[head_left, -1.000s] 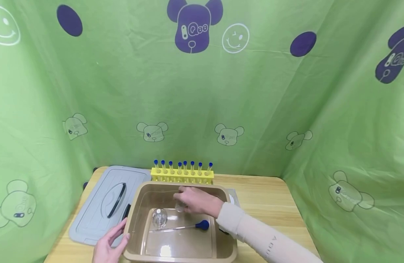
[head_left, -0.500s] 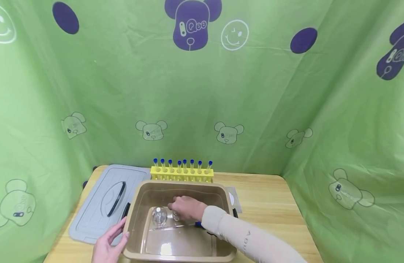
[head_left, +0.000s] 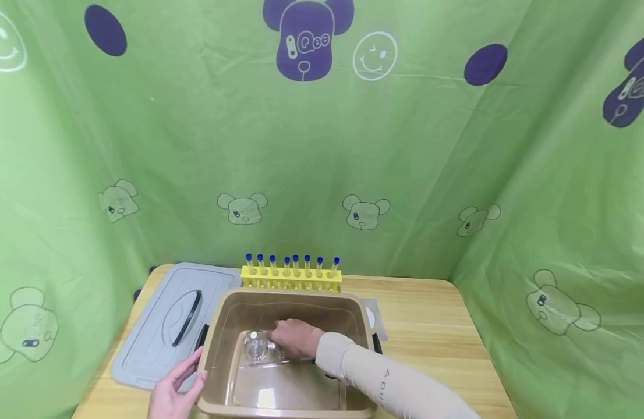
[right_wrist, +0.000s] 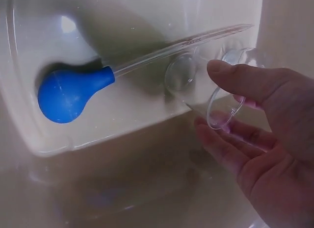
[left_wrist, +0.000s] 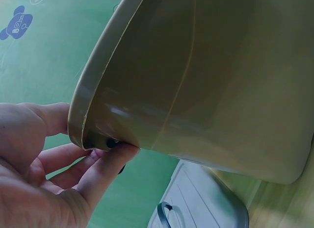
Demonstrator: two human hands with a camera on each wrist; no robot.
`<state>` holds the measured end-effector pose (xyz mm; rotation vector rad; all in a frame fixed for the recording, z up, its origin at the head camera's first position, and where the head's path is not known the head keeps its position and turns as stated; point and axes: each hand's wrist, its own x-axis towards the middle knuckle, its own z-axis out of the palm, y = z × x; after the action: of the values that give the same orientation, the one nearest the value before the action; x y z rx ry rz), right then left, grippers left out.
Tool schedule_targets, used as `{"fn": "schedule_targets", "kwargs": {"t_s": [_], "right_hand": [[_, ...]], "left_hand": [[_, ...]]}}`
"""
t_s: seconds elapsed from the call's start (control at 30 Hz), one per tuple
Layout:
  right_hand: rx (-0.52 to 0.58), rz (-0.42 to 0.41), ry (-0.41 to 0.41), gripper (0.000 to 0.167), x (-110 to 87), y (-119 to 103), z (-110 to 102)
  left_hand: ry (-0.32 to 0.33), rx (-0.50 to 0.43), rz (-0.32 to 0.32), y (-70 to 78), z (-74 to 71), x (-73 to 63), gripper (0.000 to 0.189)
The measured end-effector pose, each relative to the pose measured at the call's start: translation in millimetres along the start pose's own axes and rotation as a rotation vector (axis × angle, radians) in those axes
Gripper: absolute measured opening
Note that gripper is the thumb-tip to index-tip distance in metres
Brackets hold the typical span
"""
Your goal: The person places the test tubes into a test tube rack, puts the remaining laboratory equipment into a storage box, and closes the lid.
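My left hand (head_left: 172, 389) grips the left rim of a brown plastic bin (head_left: 209, 372), thumb at the rim and fingers against the outer wall beside a black handle. Inside the bin, my right hand (head_left: 297, 337) is low over the floor. In the right wrist view its thumb and fingers hold a small clear glass vessel (right_wrist: 212, 113) with a round rim; its full shape is partly hidden. A round clear glass flask (head_left: 255, 347) stands just left of that hand. Across the bin floor lies a glass pipette with a blue rubber bulb (right_wrist: 66, 96).
A grey lid (head_left: 167, 326) with a black handle lies left of the bin. Behind it stands a yellow rack (head_left: 290, 280) of several blue-capped tubes (head_left: 287, 266). A flat grey-white item (head_left: 377, 319) lies at the bin's right on the wooden table (head_left: 427, 326).
My right hand has moved slightly left and lower in the bin with the glass vessel, now covering the blue bulb in the head view. The left hand stays at the rim.
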<state>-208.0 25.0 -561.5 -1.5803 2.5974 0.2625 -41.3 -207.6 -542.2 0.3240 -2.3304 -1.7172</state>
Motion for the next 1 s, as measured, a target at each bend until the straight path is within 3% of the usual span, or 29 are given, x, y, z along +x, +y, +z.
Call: {"fn": "schedule_targets", "kwargs": {"t_s": [0.17, 0.33, 0.47, 0.6, 0.8, 1.0], "right_hand": [[0.001, 0.010, -0.008, 0.029, -2.0, -3, -17], [0.075, 0.013, -0.007, 0.034, -14.9, -1, -68], [0.169, 0.055, 0.026, 0.037, -41.8, 7, -107], [0.269, 0.153, 0.109, 0.042, -80.5, 21, -129], [0.413, 0.308, 0.317, 0.043, -131.3, 51, -132], [0.476, 0.510, 0.473, 0.047, -158.2, 102, -99]], "left_hand": [[0.006, -0.018, 0.020, -1.9, 0.3, 0.0, 0.048], [0.004, -0.018, 0.023, -3.4, -1.4, 0.6, 0.048], [0.007, -0.021, 0.036, -3.6, -0.5, 0.9, 0.048], [-0.004, -0.045, 0.033, -2.7, 1.6, 0.7, 0.048], [-0.008, -0.031, 0.031, -3.1, 0.9, 1.0, 0.048], [0.013, -0.017, 0.063, -5.9, 2.8, 1.0, 0.047]]}}
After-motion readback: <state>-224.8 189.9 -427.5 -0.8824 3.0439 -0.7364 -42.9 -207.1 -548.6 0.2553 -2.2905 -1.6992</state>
